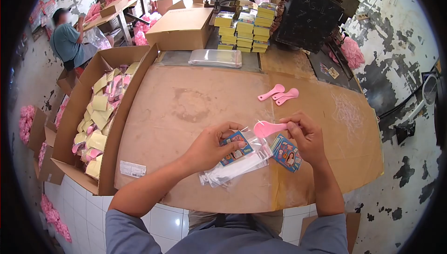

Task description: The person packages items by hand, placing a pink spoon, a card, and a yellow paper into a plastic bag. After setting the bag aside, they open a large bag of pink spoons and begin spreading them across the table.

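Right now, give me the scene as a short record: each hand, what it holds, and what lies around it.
left hand: grips clear bag with a printed card inside
right hand: pinches pink plastic piece by the bag's mouth
under the hands: stack of clear bags; printed cards
table: spare pink pieces
left of table: open carton of packed items
back: yellow boxes; another person
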The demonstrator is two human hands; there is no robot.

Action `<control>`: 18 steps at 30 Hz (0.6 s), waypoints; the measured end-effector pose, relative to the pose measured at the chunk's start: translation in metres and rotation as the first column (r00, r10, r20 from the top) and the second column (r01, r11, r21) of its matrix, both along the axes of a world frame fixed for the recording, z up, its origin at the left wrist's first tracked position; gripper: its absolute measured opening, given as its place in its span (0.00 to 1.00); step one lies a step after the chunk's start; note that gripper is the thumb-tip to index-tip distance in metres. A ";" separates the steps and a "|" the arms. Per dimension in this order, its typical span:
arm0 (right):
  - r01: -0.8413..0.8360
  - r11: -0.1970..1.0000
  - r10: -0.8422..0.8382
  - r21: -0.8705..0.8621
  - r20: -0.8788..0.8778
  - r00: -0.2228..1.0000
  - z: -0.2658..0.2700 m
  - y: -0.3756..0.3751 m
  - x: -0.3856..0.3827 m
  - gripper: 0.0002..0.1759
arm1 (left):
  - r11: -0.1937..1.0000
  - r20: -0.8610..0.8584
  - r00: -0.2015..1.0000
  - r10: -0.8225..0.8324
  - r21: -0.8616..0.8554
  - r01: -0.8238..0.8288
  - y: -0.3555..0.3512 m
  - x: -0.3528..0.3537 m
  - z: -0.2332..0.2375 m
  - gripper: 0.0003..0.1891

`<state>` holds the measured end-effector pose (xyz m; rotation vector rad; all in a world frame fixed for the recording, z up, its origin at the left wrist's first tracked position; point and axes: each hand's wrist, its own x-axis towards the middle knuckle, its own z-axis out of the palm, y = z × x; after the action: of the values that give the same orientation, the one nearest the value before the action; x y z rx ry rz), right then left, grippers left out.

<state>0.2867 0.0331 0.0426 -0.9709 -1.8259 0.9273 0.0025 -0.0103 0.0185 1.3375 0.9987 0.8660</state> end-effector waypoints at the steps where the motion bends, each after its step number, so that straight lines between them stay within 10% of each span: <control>1: -0.035 0.998 0.032 0.052 0.061 0.998 0.001 0.001 0.000 0.08 | 1.000 0.021 1.000 -0.009 -0.001 0.009 0.000 0.000 0.000 0.18; 8: -0.147 0.965 0.098 0.216 0.224 0.970 0.006 -0.004 -0.017 0.09 | 0.996 -0.032 0.995 -0.093 -0.015 0.093 -0.001 0.001 -0.002 0.17; 18: -0.084 0.994 0.090 -0.066 0.098 0.991 0.016 -0.005 -0.028 0.10 | 0.994 0.005 0.994 -0.107 0.019 0.107 -0.003 0.002 0.000 0.17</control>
<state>0.2589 0.0282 0.0585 -0.9988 -1.9474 1.0090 0.0040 -0.0137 0.0185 1.3905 0.9080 0.7991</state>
